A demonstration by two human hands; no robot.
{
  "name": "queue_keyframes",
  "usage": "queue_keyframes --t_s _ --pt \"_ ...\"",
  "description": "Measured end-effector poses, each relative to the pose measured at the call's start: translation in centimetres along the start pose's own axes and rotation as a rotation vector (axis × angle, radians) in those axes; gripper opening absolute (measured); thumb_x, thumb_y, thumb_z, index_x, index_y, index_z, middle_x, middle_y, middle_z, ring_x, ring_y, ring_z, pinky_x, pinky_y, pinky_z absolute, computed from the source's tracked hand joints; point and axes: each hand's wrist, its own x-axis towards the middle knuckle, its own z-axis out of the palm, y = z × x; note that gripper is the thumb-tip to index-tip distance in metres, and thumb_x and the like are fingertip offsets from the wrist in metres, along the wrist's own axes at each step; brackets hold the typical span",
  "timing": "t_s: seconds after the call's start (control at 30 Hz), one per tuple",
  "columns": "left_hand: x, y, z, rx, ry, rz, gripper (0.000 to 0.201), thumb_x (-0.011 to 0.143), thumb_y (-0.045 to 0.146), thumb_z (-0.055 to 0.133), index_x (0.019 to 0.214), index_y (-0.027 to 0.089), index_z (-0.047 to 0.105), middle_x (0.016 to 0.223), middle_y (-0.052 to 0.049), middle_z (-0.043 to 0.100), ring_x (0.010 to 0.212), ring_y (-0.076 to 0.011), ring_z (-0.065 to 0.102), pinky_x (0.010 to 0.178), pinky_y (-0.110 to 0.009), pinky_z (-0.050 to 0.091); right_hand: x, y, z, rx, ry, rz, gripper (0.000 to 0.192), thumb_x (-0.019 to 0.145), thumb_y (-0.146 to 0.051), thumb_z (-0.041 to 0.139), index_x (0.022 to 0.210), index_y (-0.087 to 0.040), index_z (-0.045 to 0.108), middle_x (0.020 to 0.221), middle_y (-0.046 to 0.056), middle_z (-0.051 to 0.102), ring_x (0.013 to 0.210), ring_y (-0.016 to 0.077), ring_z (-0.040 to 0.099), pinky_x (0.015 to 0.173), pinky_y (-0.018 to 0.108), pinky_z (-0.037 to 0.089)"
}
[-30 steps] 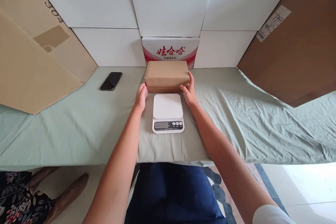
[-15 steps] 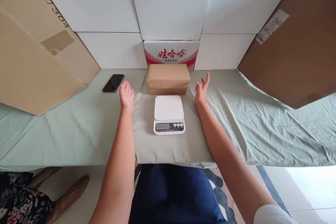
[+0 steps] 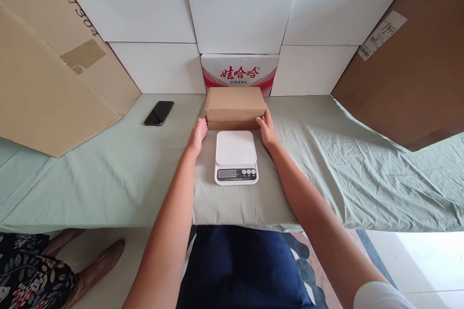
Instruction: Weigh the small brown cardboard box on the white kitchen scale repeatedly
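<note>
A black phone (image 3: 158, 113) lay at ten o'clock on the counter (image 3: 108, 174). My left hand (image 3: 198, 135) and right hand (image 3: 268, 129) pressed the ends of the cardboard box (image 3: 235, 107), a two-handed grip, at twelve o'clock behind the white scale (image 3: 236, 156).

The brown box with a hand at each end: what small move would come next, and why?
Probably lift the brown box a little and bring it toward the white scale. The left hand and right hand press its two ends, and the scale's platform lies bare just in front.

Single head-worn view, looking forward and down, close over the table (image 3: 108, 178), facing the white wall (image 3: 239, 5)
</note>
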Motion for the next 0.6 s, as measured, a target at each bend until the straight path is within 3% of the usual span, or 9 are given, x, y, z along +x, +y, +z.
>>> queue_keyframes --t_s 0.27,0.47,0.6 --pt "0.39 -0.4 0.02 0.005 0.031 0.014 0.092 0.089 0.085 0.034 0.158 0.025 0.046 0.173 -0.011 0.029 0.161 -0.0286 0.025 0.132 -0.045 0.023 0.23 0.87 -0.08 0.005 0.019 0.045 0.081 0.088 -0.056 0.055 0.161 -0.031 0.029 0.173 0.001 0.034 0.164 0.0292 0.024 0.136 0.055 0.019" --pt "0.74 -0.74 0.57 -0.009 -0.004 0.076 0.093 0.083 0.088 0.043 0.151 0.025 0.055 0.168 -0.012 0.04 0.159 -0.0315 0.033 0.131 -0.049 0.024 -0.17 0.26 0.22 0.015 -0.052 0.024 0.079 0.084 -0.035 0.058 0.159 -0.033 0.034 0.168 -0.004 0.041 0.157 0.0278 0.037 0.135 0.053 0.026" --pt "0.12 -0.34 0.77 -0.008 0.023 0.135 0.085 0.085 0.084 0.049 0.144 0.023 0.061 0.161 -0.014 0.052 0.158 -0.0328 0.035 0.13 -0.049 0.028 -0.35 -0.05 0.28 0.027 -0.063 -0.029 0.08 0.086 -0.039 0.058 0.161 -0.037 0.028 0.171 -0.007 0.036 0.158 0.0271 0.034 0.134 0.055 0.027"
